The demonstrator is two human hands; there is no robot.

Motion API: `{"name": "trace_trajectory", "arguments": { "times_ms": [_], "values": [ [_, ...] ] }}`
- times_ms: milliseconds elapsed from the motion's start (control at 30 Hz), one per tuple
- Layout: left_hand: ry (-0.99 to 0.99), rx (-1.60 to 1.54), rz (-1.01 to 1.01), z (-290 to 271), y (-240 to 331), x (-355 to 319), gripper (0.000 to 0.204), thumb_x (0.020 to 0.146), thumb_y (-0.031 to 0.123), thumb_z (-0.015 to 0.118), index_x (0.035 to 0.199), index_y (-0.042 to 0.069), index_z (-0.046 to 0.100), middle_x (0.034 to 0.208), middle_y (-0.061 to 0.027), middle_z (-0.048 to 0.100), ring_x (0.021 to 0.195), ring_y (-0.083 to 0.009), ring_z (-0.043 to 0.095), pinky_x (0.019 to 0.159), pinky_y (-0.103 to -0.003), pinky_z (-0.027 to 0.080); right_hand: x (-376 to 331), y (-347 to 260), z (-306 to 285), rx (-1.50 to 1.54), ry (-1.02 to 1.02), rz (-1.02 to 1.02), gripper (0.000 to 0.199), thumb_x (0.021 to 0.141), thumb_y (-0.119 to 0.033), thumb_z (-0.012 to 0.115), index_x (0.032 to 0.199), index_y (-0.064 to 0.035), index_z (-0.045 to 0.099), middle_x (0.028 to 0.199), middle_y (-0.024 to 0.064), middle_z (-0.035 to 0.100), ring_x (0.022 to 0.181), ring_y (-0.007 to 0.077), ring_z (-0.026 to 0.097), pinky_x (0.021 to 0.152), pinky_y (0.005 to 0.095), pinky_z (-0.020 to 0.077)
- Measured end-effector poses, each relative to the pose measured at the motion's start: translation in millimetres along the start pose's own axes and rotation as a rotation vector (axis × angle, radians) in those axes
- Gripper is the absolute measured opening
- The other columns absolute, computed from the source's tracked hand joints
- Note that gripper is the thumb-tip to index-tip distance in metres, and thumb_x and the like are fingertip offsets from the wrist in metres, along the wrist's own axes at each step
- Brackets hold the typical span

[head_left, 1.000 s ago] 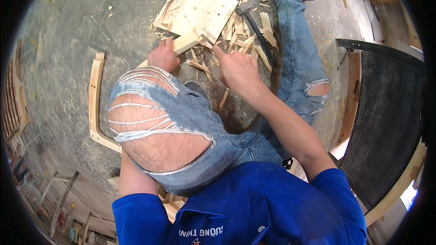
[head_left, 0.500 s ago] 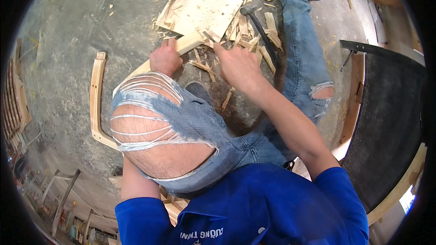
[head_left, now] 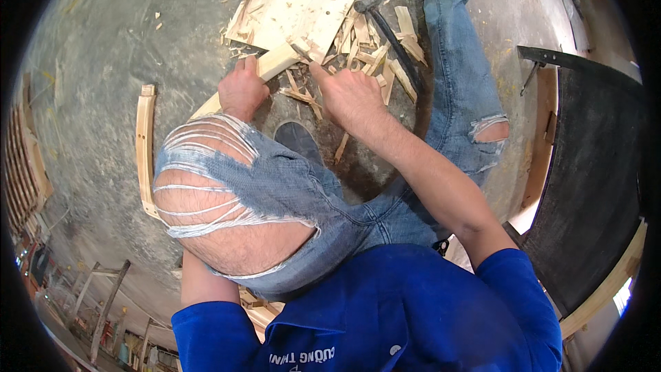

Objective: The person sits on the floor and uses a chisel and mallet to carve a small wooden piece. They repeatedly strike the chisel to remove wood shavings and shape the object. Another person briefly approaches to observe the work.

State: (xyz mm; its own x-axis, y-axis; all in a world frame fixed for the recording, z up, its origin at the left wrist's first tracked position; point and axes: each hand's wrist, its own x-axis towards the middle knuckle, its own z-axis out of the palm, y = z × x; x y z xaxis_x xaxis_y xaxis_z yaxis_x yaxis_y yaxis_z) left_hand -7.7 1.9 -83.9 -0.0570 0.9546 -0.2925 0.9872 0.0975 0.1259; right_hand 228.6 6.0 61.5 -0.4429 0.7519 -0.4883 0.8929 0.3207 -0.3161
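My left hand (head_left: 242, 89) is closed around a pale, curved wooden piece (head_left: 277, 61) that runs out from beside my ripped-jeans knee. The far end of this piece rests on a square light wooden board (head_left: 296, 3) on the floor. In my right hand (head_left: 351, 100) is a chisel (head_left: 300, 51), its handle hidden by my fingers. Its narrow metal blade lies against the far end of the wooden piece, pointing up and to the left. My right index finger stretches along the tool toward the blade.
A hammer (head_left: 396, 43) with a dark handle lies right of the board, among several wood chips (head_left: 359, 31). At left, another curved wooden piece (head_left: 145, 145) is on the concrete floor. A black panel (head_left: 585, 186) stands at right, near my outstretched leg (head_left: 454, 62).
The whole scene has shifted a little left and up in view. More of the chisel blade shows beyond my right fingers. Both hands keep their hold.
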Motion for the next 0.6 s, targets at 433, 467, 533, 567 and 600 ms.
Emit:
{"name": "trace_trajectory", "arguments": {
  "times_ms": [433, 467, 533, 567, 600],
  "values": [
    [0.016, 0.055, -0.033, 0, -2, -3, 0.046, 0.076, 0.016, 0.075, 0.118, 0.014, 0.059, 0.109, -0.0133, 0.070, 0.095, -0.0394, 0.073, 0.079, -0.052, 0.059, 0, 6, -7, 0.042, 0.020, -0.010, 0.036, 0.096, -0.005, 0.056, 0.132, -0.0024, 0.061, 0.082, 0.0188, 0.073, 0.084, 0.0321, 0.077, 0.070, 0.0462, 0.0626],
    [0.039, 0.045, -0.034, -1, -3, 1, 0.046, 0.075, 0.016, 0.075, 0.118, 0.014, 0.059, 0.109, -0.0133, 0.070, 0.095, -0.0393, 0.073, 0.079, -0.052, 0.059, -4, 11, 1, 0.024, 0.092, -0.020, 0.035, 0.095, -0.004, 0.058, 0.131, -0.0044, 0.060, 0.077, 0.0175, 0.072, 0.079, 0.0307, 0.077, 0.067, 0.0452, 0.0629],
    [0.057, 0.013, -0.016, 2, 1, 0, 0.047, 0.075, 0.016, 0.076, 0.118, 0.014, 0.059, 0.110, -0.0134, 0.070, 0.095, -0.0392, 0.073, 0.078, -0.052, 0.059, 14, 8, 14, 0.053, 0.031, -0.008, 0.035, 0.096, -0.004, 0.057, 0.131, -0.0028, 0.060, 0.078, 0.0180, 0.072, 0.080, 0.0316, 0.077, 0.067, 0.0466, 0.0628],
    [0.032, 0.002, 0.006, 6, 10, 8, 0.047, 0.074, 0.016, 0.076, 0.119, 0.015, 0.059, 0.110, -0.0134, 0.070, 0.095, -0.0390, 0.073, 0.078, -0.052, 0.059, 25, 12, 13, 0.058, 0.016, 0.015, 0.035, 0.096, -0.004, 0.057, 0.130, -0.0020, 0.060, 0.078, 0.0183, 0.072, 0.080, 0.0321, 0.077, 0.067, 0.0474, 0.0628],
    [0.007, -0.010, 0.030, 9, 21, 14, 0.048, 0.074, 0.016, 0.076, 0.119, 0.015, 0.059, 0.109, -0.0135, 0.070, 0.095, -0.0389, 0.073, 0.078, -0.052, 0.059, 25, 21, 10, 0.040, -0.033, 0.039, 0.035, 0.096, -0.002, 0.055, 0.130, -0.0002, 0.059, 0.078, 0.0178, 0.073, 0.081, 0.0327, 0.077, 0.068, 0.0488, 0.0623]
  ]
}}
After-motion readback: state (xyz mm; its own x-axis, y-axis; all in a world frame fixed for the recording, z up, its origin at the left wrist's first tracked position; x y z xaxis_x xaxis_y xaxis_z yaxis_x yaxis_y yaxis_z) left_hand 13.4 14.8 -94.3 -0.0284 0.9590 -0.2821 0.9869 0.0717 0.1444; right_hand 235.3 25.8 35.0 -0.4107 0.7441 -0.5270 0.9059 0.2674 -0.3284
